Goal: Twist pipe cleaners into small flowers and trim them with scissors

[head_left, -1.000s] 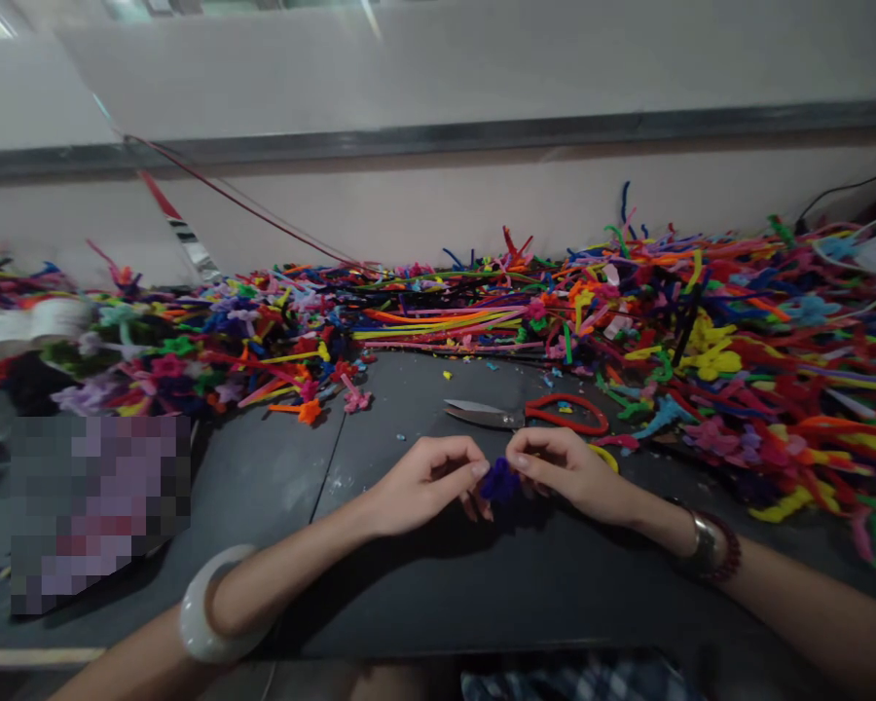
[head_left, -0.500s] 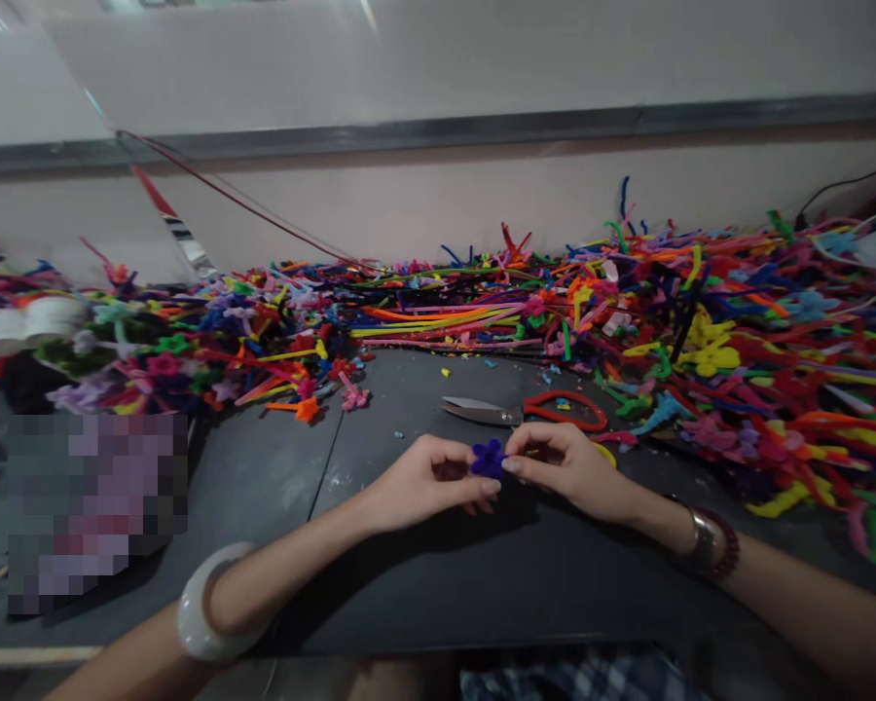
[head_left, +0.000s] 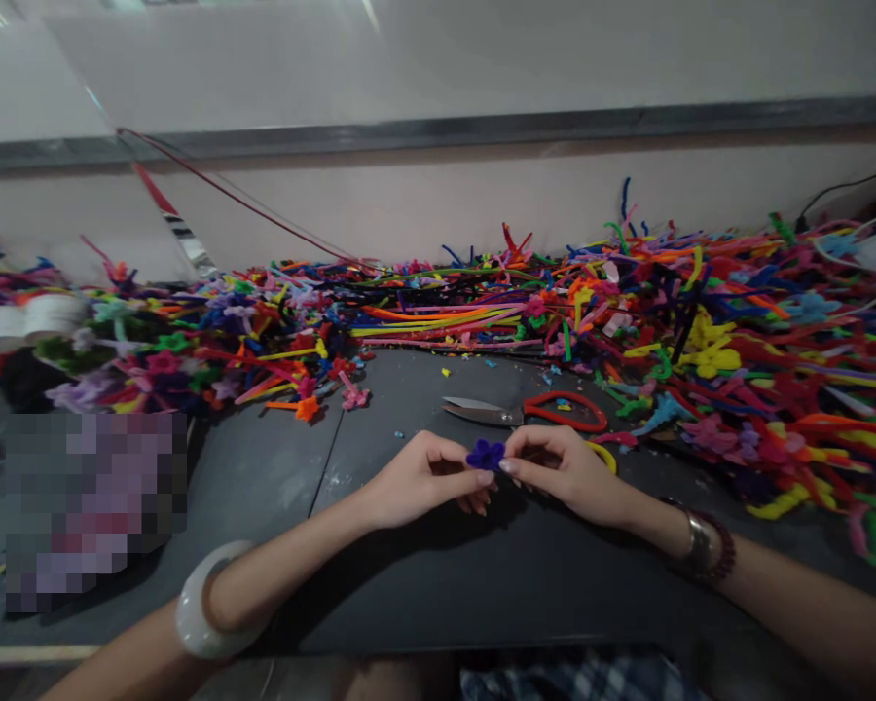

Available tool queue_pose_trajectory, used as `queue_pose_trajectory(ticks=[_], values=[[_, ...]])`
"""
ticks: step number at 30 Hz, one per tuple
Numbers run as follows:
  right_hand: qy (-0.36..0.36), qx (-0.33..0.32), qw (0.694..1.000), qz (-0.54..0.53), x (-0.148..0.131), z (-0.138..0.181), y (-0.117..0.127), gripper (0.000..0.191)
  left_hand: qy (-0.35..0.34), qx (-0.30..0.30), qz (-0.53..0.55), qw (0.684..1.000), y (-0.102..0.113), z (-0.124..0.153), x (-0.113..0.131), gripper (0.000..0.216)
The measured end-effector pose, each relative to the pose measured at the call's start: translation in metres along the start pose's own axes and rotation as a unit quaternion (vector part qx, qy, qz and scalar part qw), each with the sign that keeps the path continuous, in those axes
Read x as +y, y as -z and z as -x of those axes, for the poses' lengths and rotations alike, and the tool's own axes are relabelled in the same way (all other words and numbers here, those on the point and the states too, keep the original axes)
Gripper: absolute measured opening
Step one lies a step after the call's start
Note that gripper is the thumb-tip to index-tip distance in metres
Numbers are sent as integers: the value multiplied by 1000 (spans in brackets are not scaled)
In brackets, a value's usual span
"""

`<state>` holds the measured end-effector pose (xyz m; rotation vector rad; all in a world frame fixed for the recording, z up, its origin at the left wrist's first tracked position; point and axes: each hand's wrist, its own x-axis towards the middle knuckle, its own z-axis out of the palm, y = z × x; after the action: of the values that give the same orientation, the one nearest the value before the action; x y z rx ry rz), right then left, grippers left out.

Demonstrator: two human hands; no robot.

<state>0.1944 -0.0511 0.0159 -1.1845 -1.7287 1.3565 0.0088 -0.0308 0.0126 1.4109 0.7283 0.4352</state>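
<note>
A small dark purple-blue pipe-cleaner flower (head_left: 486, 455) is held just above the dark table (head_left: 409, 594). My left hand (head_left: 423, 484) pinches it from the left between thumb and index finger. From the other side, the fingertips of my right hand (head_left: 565, 474) close on its right petals. Just beyond my right hand lie scissors (head_left: 565, 411) with red-orange handles, blades pointing left. Part of a yellow pipe cleaner (head_left: 604, 456) shows behind that hand.
Bundles of straight pipe cleaners (head_left: 445, 321) lie along the wall. A heap of coloured pieces (head_left: 795, 380) fills the right side, and finished-looking flowers (head_left: 164, 365) pile at the left. Two white rolls (head_left: 54, 316) stand far left, above a pixelated patch (head_left: 94, 516).
The flower has tilted slightly, its petals showing at a flatter angle. Both hands keep their pinch and have barely shifted.
</note>
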Motion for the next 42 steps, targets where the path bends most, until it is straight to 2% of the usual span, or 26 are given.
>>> queue_pose_trajectory(ticks=[5,9,12,15,23,32,38,42], values=[[-2,-4,1000,-7,-1,0,0,19,-32,17,-70,997,1,0,1,32],[-10,-5,1000,-9,-1,0,0,20,-54,31,-82,995,2,0,1,31],[-7,-31,999,-11,1,0,-2,21,-58,32,-94,993,2,0,1,33],[4,-57,998,-2,2,0,-5,22,-58,22,-94,994,1,1,0,35],[-10,-40,999,-23,2,-1,-5,23,-54,-28,-60,996,1,2,-2,34],[-21,-19,999,-29,0,-1,-3,25,-36,-38,-70,996,2,2,-3,35],[4,-59,998,12,3,-1,-3,25,-34,-49,-63,996,1,1,-4,34],[7,-55,998,26,4,-1,-3,25,-38,-45,-82,995,2,1,-4,34]])
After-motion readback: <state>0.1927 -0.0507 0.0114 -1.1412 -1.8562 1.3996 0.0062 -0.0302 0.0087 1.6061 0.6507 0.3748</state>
